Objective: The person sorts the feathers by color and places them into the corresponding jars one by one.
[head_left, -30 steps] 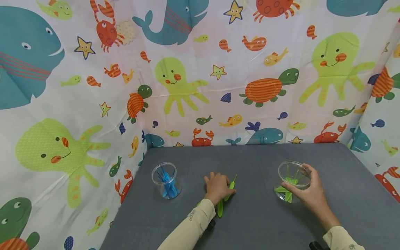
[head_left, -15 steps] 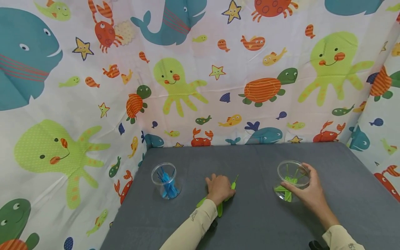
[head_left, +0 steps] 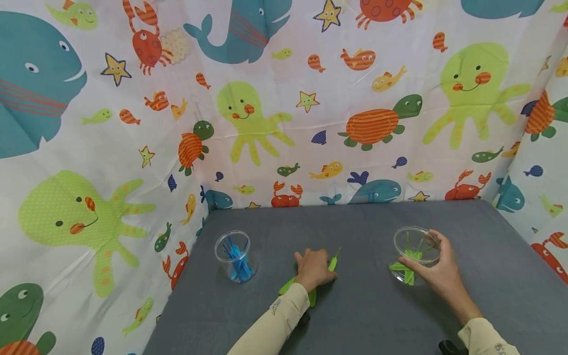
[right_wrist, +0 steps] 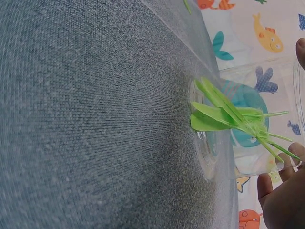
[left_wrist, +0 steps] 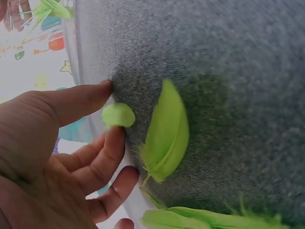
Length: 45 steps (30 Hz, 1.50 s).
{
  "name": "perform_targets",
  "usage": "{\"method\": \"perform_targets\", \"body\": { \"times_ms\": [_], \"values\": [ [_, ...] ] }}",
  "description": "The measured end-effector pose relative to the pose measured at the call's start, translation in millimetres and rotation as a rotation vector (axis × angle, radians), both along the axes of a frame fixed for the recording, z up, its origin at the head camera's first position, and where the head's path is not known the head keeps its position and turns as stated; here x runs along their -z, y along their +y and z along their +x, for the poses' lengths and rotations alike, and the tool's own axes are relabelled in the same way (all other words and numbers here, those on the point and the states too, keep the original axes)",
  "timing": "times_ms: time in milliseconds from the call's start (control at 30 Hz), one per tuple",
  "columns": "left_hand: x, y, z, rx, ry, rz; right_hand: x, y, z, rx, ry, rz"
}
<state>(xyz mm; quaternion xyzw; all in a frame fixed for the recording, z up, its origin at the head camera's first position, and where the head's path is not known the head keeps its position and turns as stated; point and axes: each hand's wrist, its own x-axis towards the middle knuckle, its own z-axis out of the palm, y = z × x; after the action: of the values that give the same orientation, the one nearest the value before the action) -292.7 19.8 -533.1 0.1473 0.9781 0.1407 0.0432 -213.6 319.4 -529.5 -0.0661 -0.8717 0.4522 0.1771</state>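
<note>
My left hand (head_left: 314,268) is low over a small group of green feathers on the grey table. Its thumb and index finger close about one green feather (head_left: 334,261); the rounded end of that feather (left_wrist: 118,115) shows between them in the left wrist view. Another feather (left_wrist: 167,131) lies beside the fingers, with more feathers (left_wrist: 190,218) below. At the right, my right hand (head_left: 443,271) grips the side of a clear jar (head_left: 401,234) near its rim. Several green feathers (right_wrist: 217,114) stand in this jar, quills toward the opening.
A second clear jar (head_left: 219,251) with several blue feathers (head_left: 241,268) stands at the left of the grey table (head_left: 364,315). A curtain (head_left: 275,133) printed with sea animals rises behind the table and along its sides.
My left hand has shifted slightly right, and the green feather at its fingers has shifted with it. The right hand and the jar it grips stay in place.
</note>
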Motion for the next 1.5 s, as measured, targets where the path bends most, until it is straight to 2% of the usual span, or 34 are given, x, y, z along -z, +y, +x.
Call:
{"method": "perform_targets", "body": {
  "times_ms": [267, 533, 667, 1000, 1167, 1300, 1400, 1500],
  "values": [
    [-3.1, -0.7, 1.8, 0.053, -0.044, 0.059, -1.7, -2.5, -1.1, -0.001, -0.008, -0.004],
    [-2.1, 1.1, 5.4, 0.017, -0.116, 0.050, -2.0, -3.0, -1.7, -0.006, -0.010, -0.006],
    [1.6, 1.4, 6.6, 0.024, -0.095, 0.046, -1.5, -3.4, -2.1, -0.014, -0.008, -0.019],
    [13.8, -7.7, 5.2, 0.049, 0.013, 0.116, -0.5, -3.5, -1.9, -0.012, -0.012, -0.009],
    [16.3, -6.8, 7.4, 0.010, 0.011, 0.195, -0.4, -2.8, -0.9, -0.011, -0.017, -0.013],
    [15.4, -1.3, 14.5, -0.022, -0.011, 0.246, -0.3, -1.7, 0.7, -0.013, -0.030, -0.025],
    [13.8, 2.3, 20.7, -0.029, -0.016, 0.257, -0.4, -0.8, 1.1, -0.011, -0.024, -0.021],
    [13.8, 4.1, 24.2, -0.015, -0.010, 0.229, -0.6, -0.2, 0.3, -0.007, -0.016, -0.010]
  ]
}}
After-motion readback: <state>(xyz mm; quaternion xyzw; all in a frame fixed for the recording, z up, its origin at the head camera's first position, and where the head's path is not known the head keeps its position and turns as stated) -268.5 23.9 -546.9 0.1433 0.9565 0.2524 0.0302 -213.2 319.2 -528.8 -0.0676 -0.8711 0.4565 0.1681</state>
